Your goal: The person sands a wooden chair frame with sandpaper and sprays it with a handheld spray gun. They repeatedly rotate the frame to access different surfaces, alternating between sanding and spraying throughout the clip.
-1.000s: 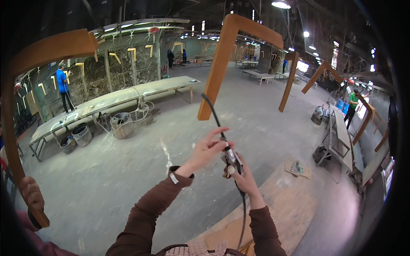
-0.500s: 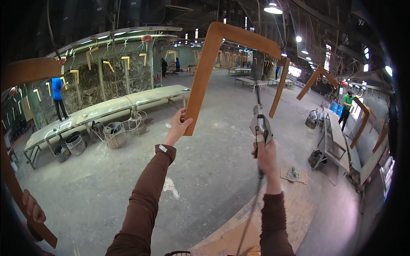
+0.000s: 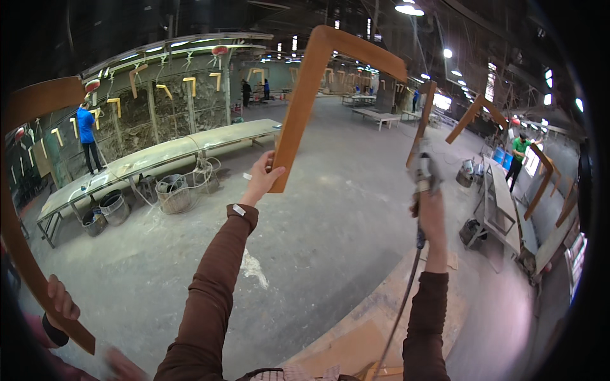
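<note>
My left hand is closed on the lower end of an L-shaped brown wooden frame piece. The piece is raised in front of me, its rounded corner at the top and its other arm sloping down to the right. To the right of the piece and apart from it, my right hand grips a silver spray gun, blurred by motion. A thin dark hose runs down from the gun toward the lower edge.
At the left, a co-worker's hand holds another curved wooden piece; a blurred hand is below. Long bench with buckets stands left. More pieces hang at right, near a person in green. Cardboard lies below.
My right hand has swung the spray gun to the right, away from the held wooden piece. My left hand and the piece shift slightly up and left. A blurred hand appears at lower left.
</note>
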The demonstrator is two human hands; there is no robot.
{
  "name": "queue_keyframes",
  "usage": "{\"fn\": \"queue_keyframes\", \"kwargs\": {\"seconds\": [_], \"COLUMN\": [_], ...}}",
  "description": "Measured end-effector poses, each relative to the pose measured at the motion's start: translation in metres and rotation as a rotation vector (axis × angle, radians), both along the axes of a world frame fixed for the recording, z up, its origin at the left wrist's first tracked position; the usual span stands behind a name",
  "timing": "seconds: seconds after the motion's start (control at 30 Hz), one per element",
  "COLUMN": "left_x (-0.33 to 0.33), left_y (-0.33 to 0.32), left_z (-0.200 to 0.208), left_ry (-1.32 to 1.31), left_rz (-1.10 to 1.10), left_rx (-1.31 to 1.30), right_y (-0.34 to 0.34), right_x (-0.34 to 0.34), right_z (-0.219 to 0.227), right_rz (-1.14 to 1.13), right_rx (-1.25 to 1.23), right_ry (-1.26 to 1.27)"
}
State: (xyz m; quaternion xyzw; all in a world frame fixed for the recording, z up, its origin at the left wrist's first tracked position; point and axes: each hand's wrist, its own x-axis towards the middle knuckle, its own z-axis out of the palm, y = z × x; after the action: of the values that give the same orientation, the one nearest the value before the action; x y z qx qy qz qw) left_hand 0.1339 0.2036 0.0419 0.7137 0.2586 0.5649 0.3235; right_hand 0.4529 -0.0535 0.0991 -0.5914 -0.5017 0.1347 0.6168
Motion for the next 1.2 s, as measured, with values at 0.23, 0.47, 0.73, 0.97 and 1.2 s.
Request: {"fn": "queue_keyframes", "kwargs": {"seconds": [0.23, 0.47, 0.73, 0.97, 1.2], "left_x": [-0.012, -0.049, -0.058, -0.120, -0.187], "left_y": [0.007, 0.004, -0.098, -0.273, -0.429], "left_z": [0.000, -0.009, -0.015, 0.033, 0.066], "left_ry": [-0.011, 0.031, 0.155, 0.152, 0.108], "left_rz": [0.146, 0.212, 0.404, 0.688, 1.183], "left_rx": [0.102, 0.103, 0.155, 0.623, 0.947], "right_y": [-0.026, -0.022, -0.019, 0.007, 0.026], "right_x": [-0.057, -0.081, -0.095, -0.156, -0.228], "right_z": [-0.093, -0.131, -0.133, -0.122, -0.100], "right_rz": [0.331, 0.451, 0.686, 0.893, 1.173], "right_rx": [-0.259, -0.187, -0.186, -0.074, 0.021], "right_ry": [-0.349, -0.083, -0.002, 0.021, -0.074]}}
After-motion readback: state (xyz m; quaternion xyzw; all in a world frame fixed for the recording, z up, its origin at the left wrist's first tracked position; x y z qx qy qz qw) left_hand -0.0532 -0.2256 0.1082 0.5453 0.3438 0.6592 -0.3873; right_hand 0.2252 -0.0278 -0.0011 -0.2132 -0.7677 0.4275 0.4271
